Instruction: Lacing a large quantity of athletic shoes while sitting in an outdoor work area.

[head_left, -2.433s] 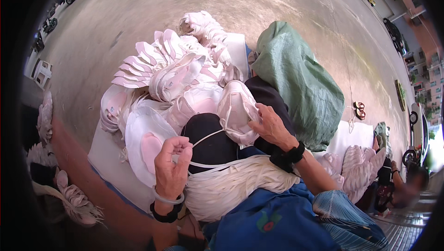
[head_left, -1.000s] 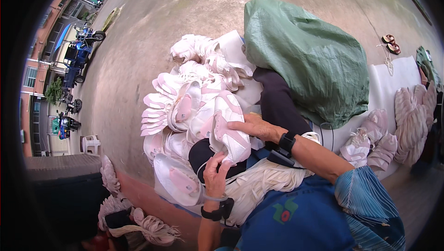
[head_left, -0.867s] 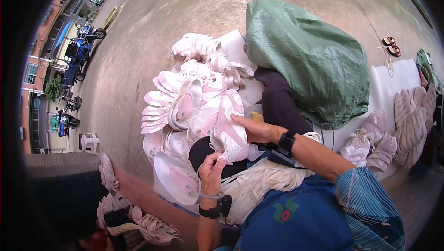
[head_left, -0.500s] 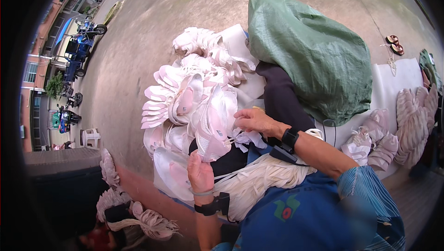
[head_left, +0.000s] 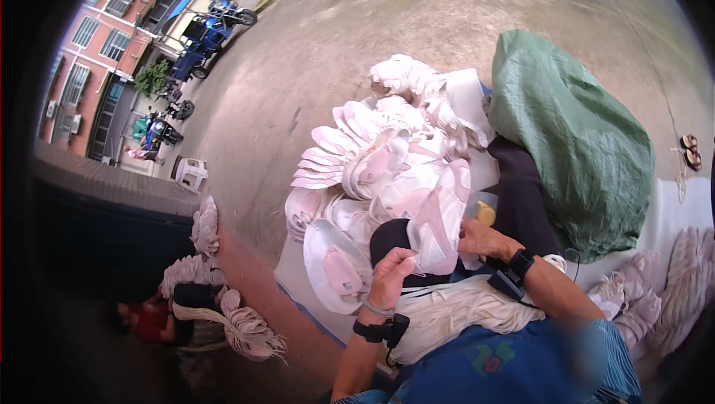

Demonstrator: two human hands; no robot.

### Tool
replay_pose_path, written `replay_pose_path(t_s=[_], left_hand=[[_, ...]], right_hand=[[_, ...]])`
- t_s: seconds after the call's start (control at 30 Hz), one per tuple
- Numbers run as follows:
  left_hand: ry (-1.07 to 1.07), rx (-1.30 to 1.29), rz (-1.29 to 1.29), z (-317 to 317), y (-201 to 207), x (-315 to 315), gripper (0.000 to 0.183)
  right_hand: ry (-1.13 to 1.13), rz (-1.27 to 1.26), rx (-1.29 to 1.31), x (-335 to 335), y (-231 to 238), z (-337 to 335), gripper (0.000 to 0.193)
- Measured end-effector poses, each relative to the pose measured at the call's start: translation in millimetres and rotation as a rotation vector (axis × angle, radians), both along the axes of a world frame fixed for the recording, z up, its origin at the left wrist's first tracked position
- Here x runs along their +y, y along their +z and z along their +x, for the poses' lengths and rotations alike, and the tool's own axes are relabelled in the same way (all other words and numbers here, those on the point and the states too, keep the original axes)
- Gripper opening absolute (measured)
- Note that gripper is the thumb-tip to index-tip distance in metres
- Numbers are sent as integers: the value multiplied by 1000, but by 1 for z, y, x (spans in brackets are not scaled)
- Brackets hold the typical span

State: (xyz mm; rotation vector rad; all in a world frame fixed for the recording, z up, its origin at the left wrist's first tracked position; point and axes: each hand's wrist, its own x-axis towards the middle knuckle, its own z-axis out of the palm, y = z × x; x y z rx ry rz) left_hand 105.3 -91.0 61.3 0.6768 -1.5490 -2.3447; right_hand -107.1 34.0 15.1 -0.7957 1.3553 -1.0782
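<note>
Shoe upper [head_left: 438,234] looks light, floppy, best held by its edges; my left hand [head_left: 390,279] pinches the near one, my right hand [head_left: 488,242] curls alongside, grip unclear.

Matt shoe upper [head_left: 439,234], slightly glossy plastic sack [head_left: 572,154]

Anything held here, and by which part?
A pink-white shoe upper: the left hand seems to pinch its lower left edge; the right hand is at its right edge, grip unclear.
</note>
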Motion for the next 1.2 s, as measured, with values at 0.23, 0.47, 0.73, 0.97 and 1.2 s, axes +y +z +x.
replay_pose_path(t_s=[0.23, 0.47, 0.73, 0.97, 1.2], left_hand=[[-263, -133, -328, -22, -2, 25, 18], [-99, -126, -1138, -19, -3, 34, 28], [-42, -227, -1356, -17, -11, 51, 32], [-182, -188, -1381, -11, 7, 68, 30], [-219, -201, -1617, -1, 53, 82, 28]], right_hand=[[97, -234, -76, -14, -18, 11, 48], [119, -288, -255, -34, -10, 12, 48], [71, -305, -529, -46, 33, 28, 48], [-98, -236, -782, 38, 9, -6, 48], [-173, -274, -775, 71, 21, 7, 50]])
